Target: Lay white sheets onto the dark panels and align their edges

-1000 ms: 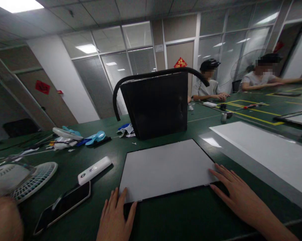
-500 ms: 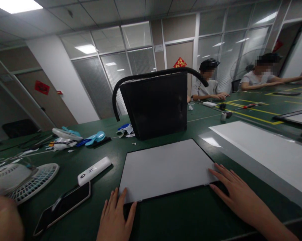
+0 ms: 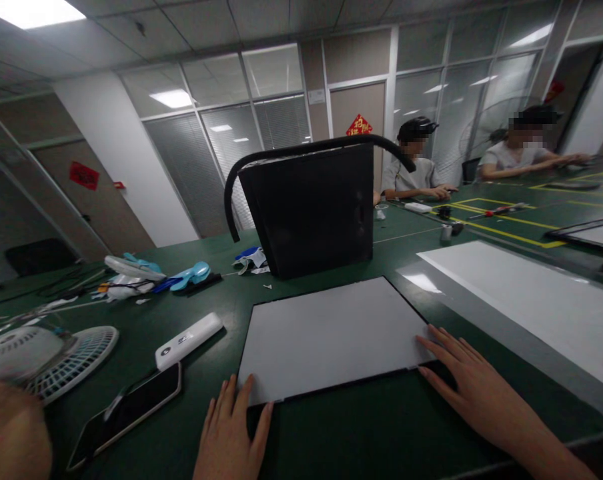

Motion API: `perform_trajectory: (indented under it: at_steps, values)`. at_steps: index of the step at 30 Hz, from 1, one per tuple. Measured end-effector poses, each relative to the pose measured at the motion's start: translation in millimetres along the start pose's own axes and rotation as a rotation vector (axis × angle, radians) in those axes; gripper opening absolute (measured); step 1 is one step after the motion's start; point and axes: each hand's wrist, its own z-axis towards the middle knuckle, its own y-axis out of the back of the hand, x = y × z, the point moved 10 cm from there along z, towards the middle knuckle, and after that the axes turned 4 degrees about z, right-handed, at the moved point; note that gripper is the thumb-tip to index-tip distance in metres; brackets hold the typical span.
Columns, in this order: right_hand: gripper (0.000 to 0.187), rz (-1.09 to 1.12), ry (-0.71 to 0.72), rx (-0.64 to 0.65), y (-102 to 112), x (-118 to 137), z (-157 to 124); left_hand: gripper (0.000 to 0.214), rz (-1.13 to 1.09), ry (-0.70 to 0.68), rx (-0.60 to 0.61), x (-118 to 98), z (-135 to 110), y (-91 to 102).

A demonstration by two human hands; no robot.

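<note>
A flat white panel with a thin black frame lies on the green table in front of me. My left hand rests at its near left corner, fingers stretched out, with the index fingertip on the white surface and the thumb at the front edge. At the near right corner lies my right hand, its fingers spread and the fingertips touching the panel's right edge. Neither hand grips anything. Behind the panel stands a black box-like block with a black foam strip draped over its top.
To the left lie a white power bank, a phone and a white fan. Another person's hand is by the fan. White sheets lie at the right. Two co-workers sit beyond.
My hands and the panel have stayed put. The other person's hand at the lower left has shifted slightly upward. The far-right co-worker's outstretched arm has drawn in.
</note>
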Motion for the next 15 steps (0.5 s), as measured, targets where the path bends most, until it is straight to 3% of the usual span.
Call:
perform_trajectory:
  at_steps: [10, 12, 15]
  values:
    - [0.080, 0.161, -0.056, 0.082, 2.5, 2.8, 3.2, 0.076, 0.006, -0.023, -0.030, -0.5, 0.6, -0.7]
    - [0.076, 0.277, -0.095, 0.112, 3.3, -10.9, -2.8, 0.077, 0.017, -0.008, -0.013, -0.8, 0.7, 1.1]
    - [0.071, 0.334, -0.160, 0.094, 4.9, -61.1, -24.3, 0.077, 0.028, 0.005, 0.034, -3.0, 0.0, 2.6]
